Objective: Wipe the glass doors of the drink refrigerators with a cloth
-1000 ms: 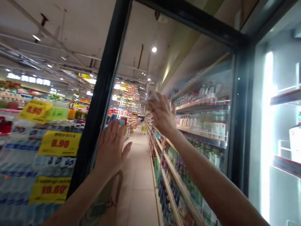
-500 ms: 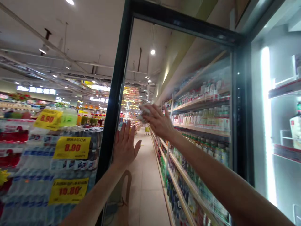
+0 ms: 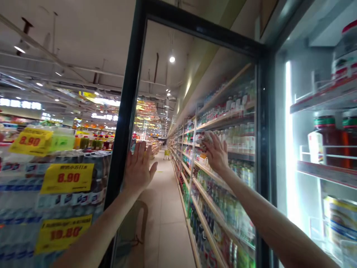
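A glass door [image 3: 161,156] with a black frame stands swung out in front of me, and shelves show through its pane. My left hand [image 3: 138,167] lies flat against the glass beside the frame's left upright, its fingers stretched out. Higher and to the right, my right hand [image 3: 217,153] presses a crumpled pale cloth [image 3: 205,140] to the pane. The cloth is bunched under the fingers and partly hidden by them.
To the right is a lit cooler with bottles on its shelves [image 3: 329,167]. Stacked drinks with yellow price signs [image 3: 67,178] stand on the left. Beyond the glass, a tiled aisle [image 3: 164,201] runs past long shelves toward a small yellow cart [image 3: 166,154].
My right hand has moved the cloth rightward across the glass. My left hand stays flat near the frame. The view has turned slightly right, showing more of the cooler's bottles.
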The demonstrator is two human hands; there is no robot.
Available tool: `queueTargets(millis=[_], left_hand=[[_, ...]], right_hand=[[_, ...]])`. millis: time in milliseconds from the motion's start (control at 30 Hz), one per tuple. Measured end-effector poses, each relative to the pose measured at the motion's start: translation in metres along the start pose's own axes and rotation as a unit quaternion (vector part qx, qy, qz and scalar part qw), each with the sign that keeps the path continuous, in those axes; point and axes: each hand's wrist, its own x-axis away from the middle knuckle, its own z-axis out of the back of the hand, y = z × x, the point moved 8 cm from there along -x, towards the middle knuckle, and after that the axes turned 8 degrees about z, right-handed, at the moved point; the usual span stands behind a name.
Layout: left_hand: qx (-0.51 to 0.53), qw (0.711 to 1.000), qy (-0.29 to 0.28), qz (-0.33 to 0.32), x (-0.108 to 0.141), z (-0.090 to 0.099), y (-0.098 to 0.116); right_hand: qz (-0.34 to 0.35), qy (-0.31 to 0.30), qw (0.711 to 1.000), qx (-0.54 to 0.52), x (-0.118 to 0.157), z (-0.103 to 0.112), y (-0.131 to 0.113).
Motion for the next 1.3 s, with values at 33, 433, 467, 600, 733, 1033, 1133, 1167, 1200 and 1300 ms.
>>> queueTargets(millis=[33,433,467,600,733,1033,1133,1167,1200,1300], left_hand=[[0.001,1.000,0.002,0.004,0.001,-0.002,0.000],[-0.006,1.000,0.010,0.023,0.005,-0.023,-0.007],[-0.007,1.000,0.009,0.024,0.006,-0.025,-0.007],[-0.009,0.999,-0.006,0.046,0.009,-0.033,-0.008],[-0.006,0.999,-0.011,0.053,0.009,-0.037,-0.010],[-0.031,0.997,-0.063,-0.043,0.054,-0.032,-0.019],[-0.037,0.997,-0.063,-0.027,0.062,-0.032,-0.021],[-0.036,0.997,-0.068,-0.023,0.061,-0.032,-0.021],[-0.034,0.996,-0.077,-0.025,0.059,-0.031,-0.020],[-0.033,0.992,-0.103,-0.062,0.057,-0.021,-0.024]], right_hand=[[-0.046,0.013,0.999,0.008,0.003,0.006,0.020],[0.161,-0.078,0.984,0.018,0.008,-0.041,-0.085],[0.197,-0.096,0.976,0.014,0.011,-0.046,-0.097],[0.034,-0.019,0.999,0.035,-0.023,-0.024,-0.051],[-0.040,0.024,0.998,0.032,-0.055,-0.018,-0.034],[0.374,-0.180,0.907,-0.070,0.114,-0.067,-0.166],[0.231,-0.126,0.964,-0.030,0.055,-0.058,-0.135],[0.154,-0.095,0.983,-0.016,0.029,-0.053,-0.121],[0.106,-0.074,0.992,-0.009,0.009,-0.050,-0.114],[0.121,-0.093,0.988,-0.023,0.004,-0.060,-0.135]])
